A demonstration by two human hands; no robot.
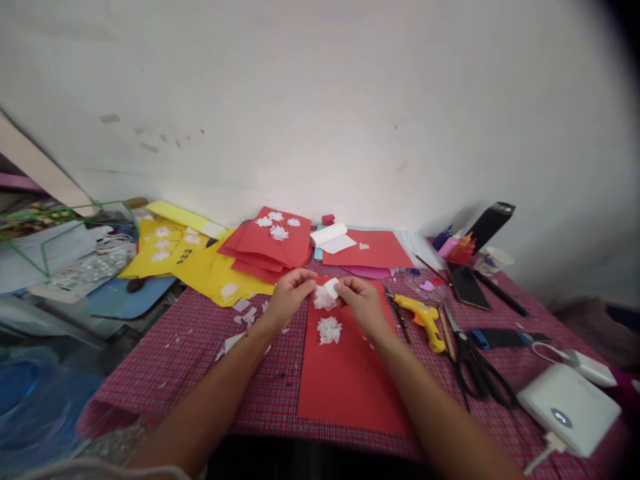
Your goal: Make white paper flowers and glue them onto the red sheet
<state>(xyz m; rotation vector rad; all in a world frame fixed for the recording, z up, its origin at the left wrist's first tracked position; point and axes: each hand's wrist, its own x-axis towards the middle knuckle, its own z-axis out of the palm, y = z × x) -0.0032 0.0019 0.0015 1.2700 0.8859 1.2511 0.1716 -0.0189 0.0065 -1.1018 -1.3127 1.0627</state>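
My left hand (293, 298) and my right hand (361, 305) meet above the top part of a red sheet (345, 387). Between them is a small piece of thin white paper (326, 295). My right thumb and fingers pinch its upper right corner, while the left fingertips are closed at its left edge. Just below, a white cut-paper flower (329, 330) lies on the red sheet. Whether the paper in my fingers touches the sheet, I cannot tell.
Red sheets with white paper flowers (279, 233) and yellow sheets (215, 270) lie at the back left. A white paper roll (330, 235) is behind my hands. To the right are a yellow glue gun (423, 320), black-handled scissors (477, 367), a phone (467, 285) and a white power bank (570, 408).
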